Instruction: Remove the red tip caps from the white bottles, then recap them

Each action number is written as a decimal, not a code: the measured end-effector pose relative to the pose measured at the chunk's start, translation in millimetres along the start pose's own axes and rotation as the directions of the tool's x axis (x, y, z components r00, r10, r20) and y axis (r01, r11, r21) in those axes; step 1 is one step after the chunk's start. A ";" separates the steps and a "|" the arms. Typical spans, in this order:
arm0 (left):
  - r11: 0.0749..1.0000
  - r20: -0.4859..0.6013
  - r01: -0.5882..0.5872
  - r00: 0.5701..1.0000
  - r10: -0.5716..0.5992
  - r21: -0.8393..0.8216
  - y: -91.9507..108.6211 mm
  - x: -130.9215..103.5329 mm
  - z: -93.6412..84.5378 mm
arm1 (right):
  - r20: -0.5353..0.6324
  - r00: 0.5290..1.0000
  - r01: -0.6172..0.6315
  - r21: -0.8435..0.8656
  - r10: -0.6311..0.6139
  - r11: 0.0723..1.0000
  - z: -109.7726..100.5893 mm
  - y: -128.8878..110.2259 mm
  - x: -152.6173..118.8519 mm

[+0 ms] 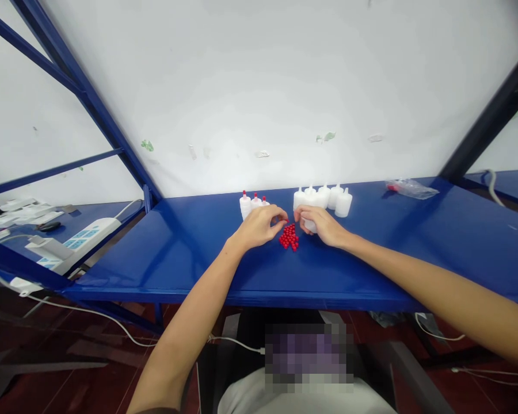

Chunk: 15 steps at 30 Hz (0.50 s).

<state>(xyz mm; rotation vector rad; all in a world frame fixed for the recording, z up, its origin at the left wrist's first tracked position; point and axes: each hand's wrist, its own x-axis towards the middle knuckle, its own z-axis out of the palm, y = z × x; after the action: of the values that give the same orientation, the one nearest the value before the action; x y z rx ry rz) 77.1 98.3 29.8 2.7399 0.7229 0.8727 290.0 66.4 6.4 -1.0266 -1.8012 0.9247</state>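
My left hand (260,225) is closed in a pinch, with a small red cap (286,221) showing at its fingertips. Just below lies a loose pile of red caps (289,237) on the blue table. My right hand (322,223) has its fingers wrapped round a white plastic bottle (311,226), mostly hidden by the hand. Behind the left hand stand white bottles with red tips (244,204), partly covered by it. Several white bottles with bare white nozzles (343,203) stand upright behind the right hand.
The blue table (190,247) meets a white wall at the back. A clear plastic bag (411,188) with something red lies at the back right. Blue shelf posts (107,129) rise on the left, near a white power strip (86,237). A white cable hangs below the table.
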 end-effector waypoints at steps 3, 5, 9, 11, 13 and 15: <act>0.993 -0.165 -0.051 0.986 0.033 -0.106 9.7 3.4 6.0 | 0.000 1.000 0.007 0.060 -0.007 0.998 1.2 0.2 -1.5; 0.983 -0.217 -0.088 0.975 0.052 -0.161 15.3 5.2 11.3 | 0.010 1.000 0.026 0.068 -0.027 0.997 2.0 -2.8 -3.2; 0.973 -0.200 -0.101 0.978 0.059 -0.206 20.9 6.6 16.8 | 0.025 0.995 0.092 0.009 -0.093 0.996 3.3 -12.1 -7.1; 0.974 -0.169 -0.084 0.984 0.048 -0.210 21.2 6.3 16.2 | 0.028 0.994 0.108 -0.024 -0.107 0.994 3.7 -15.1 -8.1; 0.975 -0.142 -0.069 0.989 0.039 -0.212 20.9 5.8 14.7 | 0.031 0.993 0.116 -0.061 -0.114 0.991 3.8 -15.9 -8.3; 0.974 -0.122 -0.060 0.992 0.034 -0.217 20.7 5.6 13.2 | 0.033 0.991 0.134 -0.117 -0.131 0.984 3.3 -15.1 -7.8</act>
<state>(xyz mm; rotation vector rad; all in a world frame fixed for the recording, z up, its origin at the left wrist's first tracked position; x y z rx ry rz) 96.9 82.9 28.1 2.5358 0.5449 1.0638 285.1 52.8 16.1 -0.9589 -1.9401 0.7599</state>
